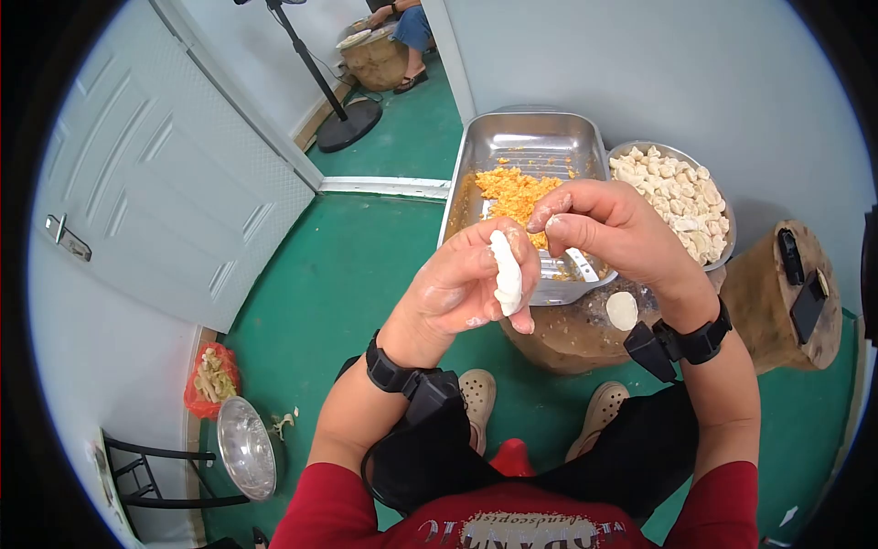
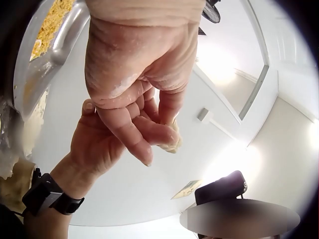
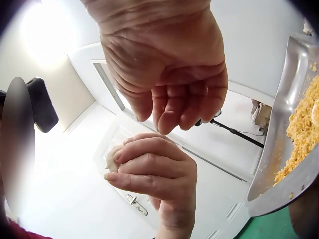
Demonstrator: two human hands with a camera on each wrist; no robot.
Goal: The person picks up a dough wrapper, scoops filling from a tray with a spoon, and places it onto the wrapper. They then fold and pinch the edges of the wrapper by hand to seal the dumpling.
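Observation:
My left hand [image 1: 448, 288] pinches a folded white dumpling [image 1: 506, 274] between thumb and fingers, held up in front of the metal tray [image 1: 540, 128]. In the right wrist view the dumpling [image 3: 113, 158] pokes out past the fingertips. Just to the right of it hovers my right hand [image 1: 622, 229], its fingers loosely bent, thumb apart from them, nothing between. Flour whitens the fingertips of both hands. Crumbly orange-yellow filling [image 1: 512, 195] lies in the tray, with a light-coloured handle [image 1: 582, 265] at its near right corner. One round dough wrapper [image 1: 622, 311] lies on the wooden stump [image 1: 567, 340].
A round metal bowl [image 1: 731, 240] heaped with finished dumplings [image 1: 668, 192] stands right of the tray. Farther right, another stump [image 1: 777, 311] bears dark objects. At left are a door [image 1: 174, 174], a clear basin [image 1: 247, 448] and a red bag [image 1: 212, 375]. Another person sits beyond the doorway.

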